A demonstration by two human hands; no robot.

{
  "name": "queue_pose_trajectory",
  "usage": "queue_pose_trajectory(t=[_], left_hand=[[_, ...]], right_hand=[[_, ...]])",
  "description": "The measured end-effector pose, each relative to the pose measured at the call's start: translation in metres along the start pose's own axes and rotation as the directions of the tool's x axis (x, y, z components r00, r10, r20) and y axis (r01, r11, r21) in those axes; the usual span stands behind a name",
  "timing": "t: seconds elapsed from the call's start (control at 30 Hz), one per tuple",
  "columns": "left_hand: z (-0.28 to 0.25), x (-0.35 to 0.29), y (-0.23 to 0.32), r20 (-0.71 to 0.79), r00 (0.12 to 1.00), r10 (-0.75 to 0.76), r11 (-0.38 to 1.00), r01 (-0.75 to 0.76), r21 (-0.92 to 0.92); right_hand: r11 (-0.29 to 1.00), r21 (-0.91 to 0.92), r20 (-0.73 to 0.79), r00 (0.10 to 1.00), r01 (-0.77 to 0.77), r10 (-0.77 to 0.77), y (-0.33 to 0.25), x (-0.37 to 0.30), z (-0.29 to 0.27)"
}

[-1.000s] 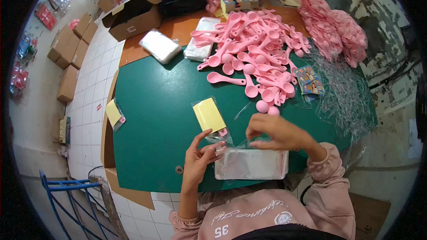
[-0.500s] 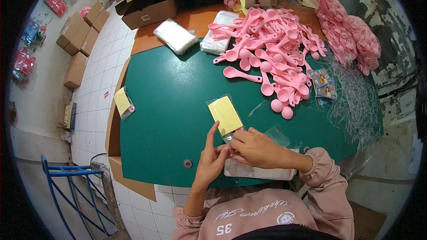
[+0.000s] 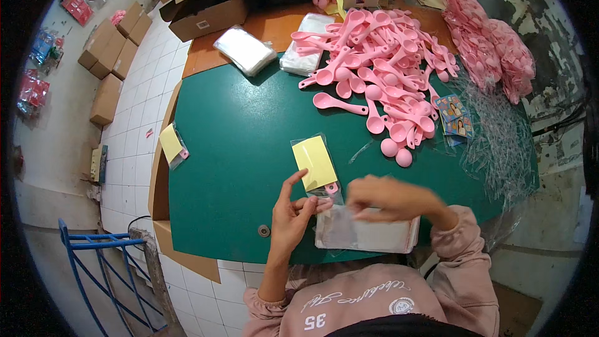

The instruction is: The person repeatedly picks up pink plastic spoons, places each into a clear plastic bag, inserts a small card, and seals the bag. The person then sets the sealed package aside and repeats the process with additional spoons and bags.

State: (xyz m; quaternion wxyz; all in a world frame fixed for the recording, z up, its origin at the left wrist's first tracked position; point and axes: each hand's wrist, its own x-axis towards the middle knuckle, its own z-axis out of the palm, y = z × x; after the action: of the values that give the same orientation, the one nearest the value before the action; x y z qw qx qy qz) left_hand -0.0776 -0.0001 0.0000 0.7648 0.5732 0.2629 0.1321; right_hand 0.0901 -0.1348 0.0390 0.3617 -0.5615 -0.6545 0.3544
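At the centre of the frame, a clear packet [image 3: 322, 195] with a yellow card [image 3: 315, 161] is lying on the green table [image 3: 224, 162]. Your left hand [image 3: 292, 217] is reaching its lower end: your index finger is stretching apart from your thumb, its tip meeting the card's lower-left edge, while your thumb and other fingers are resting at the clear flap, possibly pinching it. Your right hand [image 3: 392, 201] is hovering just right of the packet, its fingers curling, blur hiding whether they're gripping film.
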Motion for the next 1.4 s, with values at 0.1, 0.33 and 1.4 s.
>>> queue_pose_trajectory(t=[0.1,0.33,1.4], left_hand=[[-0.009,-0.002,-0.002,0.092,0.995,-0.044,0.998,0.048,-0.043],[0.002,0.002,-0.003,0.065,0.998,-0.024,0.997,0.029,-0.066],[0.011,0.01,-0.007,-0.133,0.983,0.123,0.914,-0.061,0.401]], right_hand=[[0.953,0.175,-0.102,0.958,-0.247,0.267,0.008,-0.053,-0.071],[0.378,-0.449,-0.808,0.548,-0.81,0.214,0.034,-0.151,-0.137],[0.678,0.711,-0.252,0.833,-0.186,0.492,0.045,0.014,0.023]])
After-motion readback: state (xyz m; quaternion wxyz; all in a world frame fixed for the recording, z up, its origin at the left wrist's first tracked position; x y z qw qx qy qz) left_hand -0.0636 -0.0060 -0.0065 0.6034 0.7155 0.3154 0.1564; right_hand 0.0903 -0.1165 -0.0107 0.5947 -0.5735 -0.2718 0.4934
